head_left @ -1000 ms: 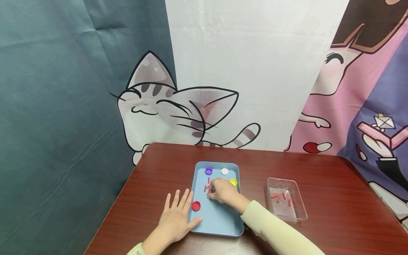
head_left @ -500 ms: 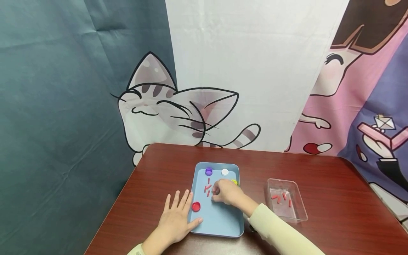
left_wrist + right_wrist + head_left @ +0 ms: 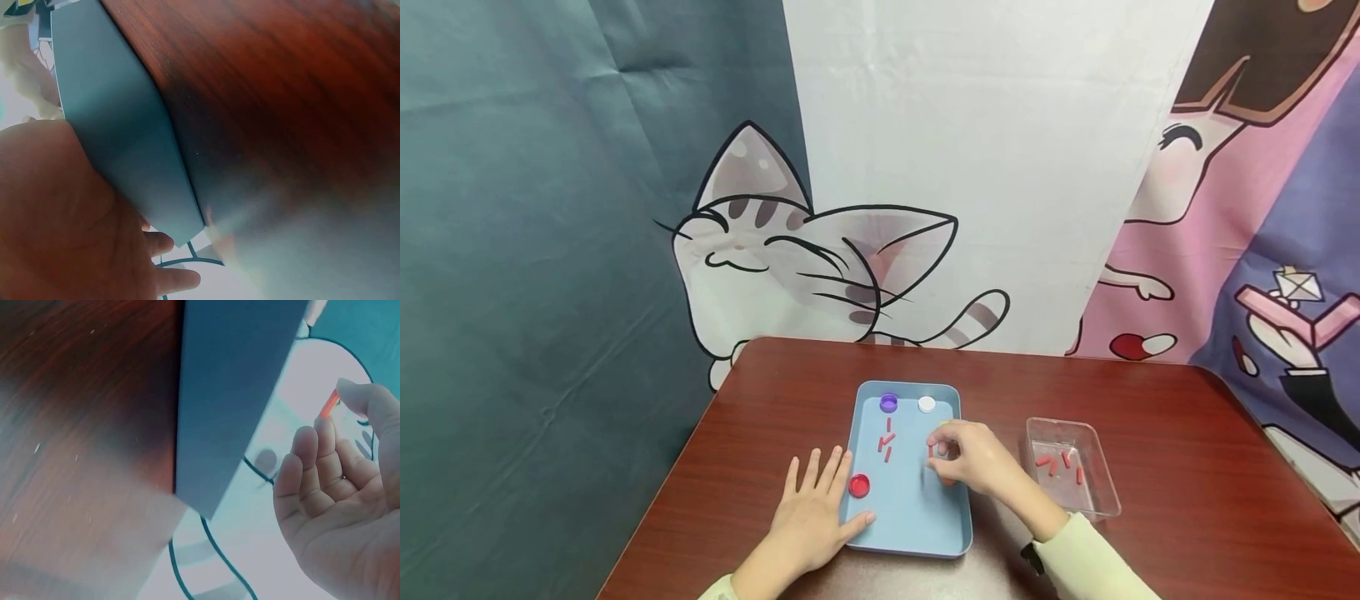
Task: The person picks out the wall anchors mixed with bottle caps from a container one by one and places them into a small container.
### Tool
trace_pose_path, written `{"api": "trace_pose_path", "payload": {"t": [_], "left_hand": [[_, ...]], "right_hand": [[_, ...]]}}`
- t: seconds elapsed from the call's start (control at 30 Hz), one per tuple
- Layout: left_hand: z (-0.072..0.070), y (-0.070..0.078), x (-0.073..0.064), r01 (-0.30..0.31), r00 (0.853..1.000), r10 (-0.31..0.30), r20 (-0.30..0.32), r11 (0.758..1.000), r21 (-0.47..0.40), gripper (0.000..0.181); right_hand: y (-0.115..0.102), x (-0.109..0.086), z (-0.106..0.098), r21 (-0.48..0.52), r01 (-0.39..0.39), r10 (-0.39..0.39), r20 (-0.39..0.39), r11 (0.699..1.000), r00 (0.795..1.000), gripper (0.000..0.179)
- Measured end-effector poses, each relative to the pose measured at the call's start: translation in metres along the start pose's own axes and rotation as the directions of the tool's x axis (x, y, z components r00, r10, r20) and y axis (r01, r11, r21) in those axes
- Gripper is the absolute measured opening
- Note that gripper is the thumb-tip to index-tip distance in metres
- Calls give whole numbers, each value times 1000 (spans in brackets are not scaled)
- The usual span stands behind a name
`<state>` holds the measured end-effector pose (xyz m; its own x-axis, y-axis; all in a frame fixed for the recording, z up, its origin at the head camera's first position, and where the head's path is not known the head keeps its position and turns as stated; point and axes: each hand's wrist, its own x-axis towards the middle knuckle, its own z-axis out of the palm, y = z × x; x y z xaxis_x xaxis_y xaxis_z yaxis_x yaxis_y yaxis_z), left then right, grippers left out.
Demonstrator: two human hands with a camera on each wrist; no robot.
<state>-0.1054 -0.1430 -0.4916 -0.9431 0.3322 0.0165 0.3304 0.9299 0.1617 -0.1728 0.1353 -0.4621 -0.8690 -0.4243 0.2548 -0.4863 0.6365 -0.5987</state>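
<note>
Right hand (image 3: 976, 457) pinching red stick (image 3: 931, 451) above blue tray (image 3: 910, 521), lower centre of head view; left hand (image 3: 810, 515), fingers spread straight, at tray's left edge; four loose sticks (image 3: 888, 454) upper left in tray.

**Right hand (image 3: 973, 458) blocking view**

Only slivers show of a yellow piece (image 3: 946, 423) and a nearer orange piece (image 3: 948, 481), right side of tray (image 3: 910, 521); can't identify either. Pinched red stick (image 3: 329, 404): ends covered. Left sleeve (image 3: 722, 589), right sleeve (image 3: 1096, 560): cut off near side.
</note>
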Motion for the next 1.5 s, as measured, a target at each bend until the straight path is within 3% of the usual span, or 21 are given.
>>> {"api": "trace_pose_path", "payload": {"t": [0.23, 0.63, 0.87, 1.03, 1.23, 1.5], "left_hand": [[0, 0, -1, 11, 1000, -11, 8, 1000, -2, 93], [0, 1, -1, 10, 1000, -10, 7, 1000, -5, 94], [2, 0, 0, 17, 1000, -17, 12, 1000, -11, 93], [3, 0, 0, 3, 1000, -3, -21, 1000, -7, 91], [0, 1, 0, 2, 1000, -2, -20, 1000, -11, 91], [13, -4, 2, -4, 998, 4, -60, 1000, 4, 93]], "right_hand": [[4, -17, -21, 72, -11, 16, -75, 997, 997, 19], [11, -44, -51, 86, -132, 143, -149, 988, 978, 19], [23, -61, -67, 57, -87, 98, -226, 995, 969, 22], [32, -71, -77, 55, -62, 75, -269, 997, 960, 22], [42, -85, -88, 17, -150, 149, -279, 989, 949, 21], [54, -100, -97, 18, -231, 227, -285, 973, 931, 22]]}}
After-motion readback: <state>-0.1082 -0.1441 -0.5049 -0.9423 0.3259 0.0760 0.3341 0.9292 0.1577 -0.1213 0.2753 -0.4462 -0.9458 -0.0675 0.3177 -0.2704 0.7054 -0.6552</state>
